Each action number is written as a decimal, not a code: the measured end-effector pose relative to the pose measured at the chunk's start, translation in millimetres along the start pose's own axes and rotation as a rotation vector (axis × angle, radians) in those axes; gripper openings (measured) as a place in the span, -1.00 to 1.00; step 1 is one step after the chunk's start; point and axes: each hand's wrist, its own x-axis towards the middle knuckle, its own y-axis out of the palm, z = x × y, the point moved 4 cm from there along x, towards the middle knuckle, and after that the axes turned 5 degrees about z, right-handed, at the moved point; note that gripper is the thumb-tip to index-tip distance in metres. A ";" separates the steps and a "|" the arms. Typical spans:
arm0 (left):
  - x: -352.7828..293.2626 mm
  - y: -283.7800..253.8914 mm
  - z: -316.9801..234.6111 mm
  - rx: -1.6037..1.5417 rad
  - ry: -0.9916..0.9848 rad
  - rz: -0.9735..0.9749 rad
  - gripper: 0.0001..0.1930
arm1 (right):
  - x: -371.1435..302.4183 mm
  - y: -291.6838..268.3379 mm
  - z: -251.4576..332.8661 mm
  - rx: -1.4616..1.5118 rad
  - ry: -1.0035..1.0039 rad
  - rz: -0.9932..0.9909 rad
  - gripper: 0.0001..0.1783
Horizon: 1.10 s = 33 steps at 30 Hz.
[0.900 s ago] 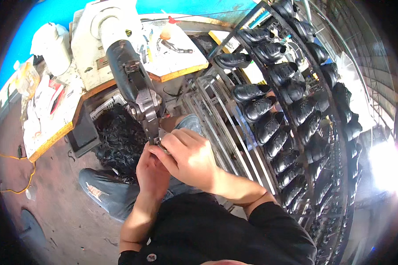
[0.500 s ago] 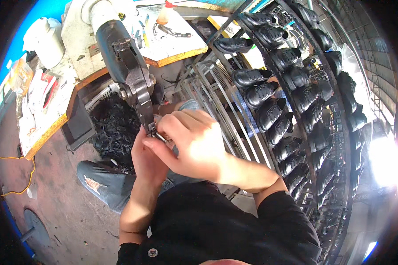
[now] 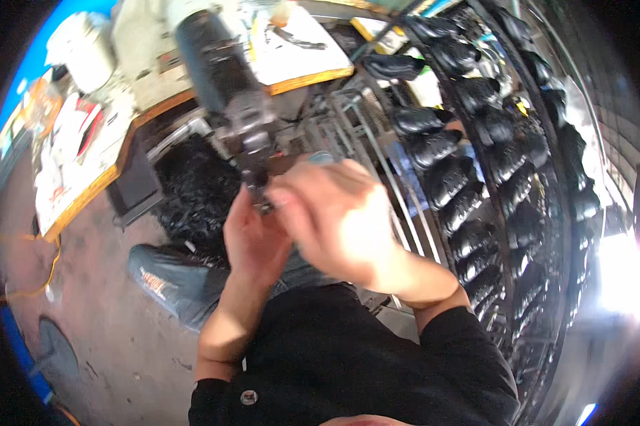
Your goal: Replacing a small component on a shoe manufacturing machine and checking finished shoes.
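A dark machine head [image 3: 221, 67] reaches down toward me from the table and narrows to a metal end [image 3: 258, 174]. Both hands meet at the tip of that end. My left hand [image 3: 255, 241] is below it, its fingers closed and partly hidden by the tip and the other hand. My right hand [image 3: 338, 213] comes in from the right with curled fingers, its thumb side against the tip. Whatever sits between the fingers is small, blurred and mostly covered. Motion smears both hands.
Black shoes [image 3: 451, 181] fill a tall metal rack [image 3: 501, 234] on the right. A heap of black scraps [image 3: 196, 184] lies below the machine. On the worktable [image 3: 86, 192] stand a white container [image 3: 86, 53] and a red-and-white packet [image 3: 79, 128]. A yellow cord [image 3: 56, 266] trails on the floor.
The whole view has shifted slightly and blurred. My right hand has turned a little and its thumb has risen to the machine's tip. Both hands are still there.
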 end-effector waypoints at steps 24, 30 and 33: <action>12.5 16.7 -4.0 -0.296 0.088 0.321 -0.49 | 8.1 1.3 18.0 -0.032 0.094 0.073 -0.77; 15.4 19.1 -1.4 -0.346 0.056 0.232 -0.46 | 6.2 6.3 13.9 -0.082 0.049 0.086 -0.74; 17.6 15.1 -0.7 -0.329 0.064 0.180 -0.46 | 6.4 4.2 15.2 -0.057 0.042 0.144 -0.74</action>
